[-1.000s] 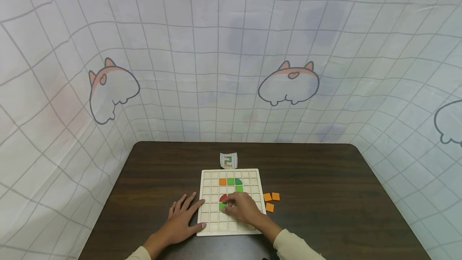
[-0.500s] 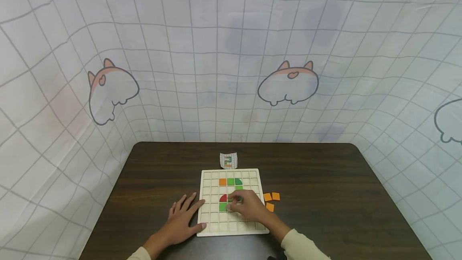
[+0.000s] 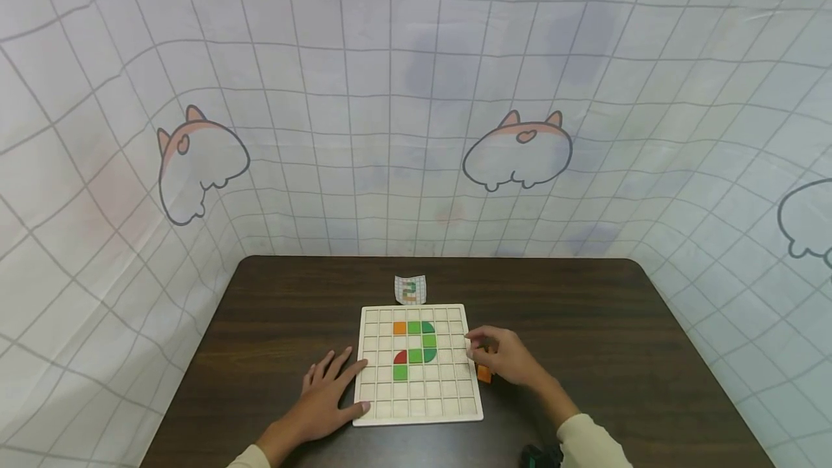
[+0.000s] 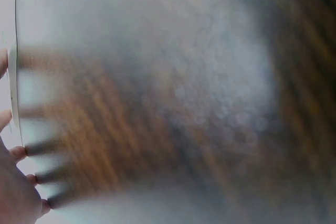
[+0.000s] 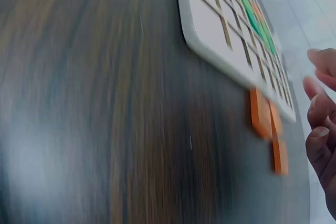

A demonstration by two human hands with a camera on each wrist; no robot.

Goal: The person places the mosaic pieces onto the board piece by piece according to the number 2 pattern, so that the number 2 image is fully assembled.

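Note:
A cream gridded board (image 3: 448,406) lies on the dark wooden table. My left hand (image 3: 318,403) is spread flat at its left side, thumb and index finger touching the edge. On the board are an orange square tile (image 3: 399,328), several green square tiles (image 3: 415,356), two dark green quarter-circle tiles (image 3: 428,327) and a red quarter-circle tile (image 3: 400,357). My right hand (image 3: 510,361) hovers over the loose orange tiles (image 3: 484,375) by the right edge, partly hiding them. In the right wrist view those orange tiles (image 5: 261,114) lie below the fingers, which are loosely bent and hold nothing visible.
A small paper card (image 3: 410,290) with a coloured grid pattern lies behind the board. The dark table (image 3: 585,323) is surrounded by a white gridded curtain (image 3: 416,165). A black object (image 3: 539,456) is at my right forearm.
My right hand has moved right from the board to above the orange tiles, uncovering the green square and dark green quarter-circle in the red tile's row. My left hand stays put.

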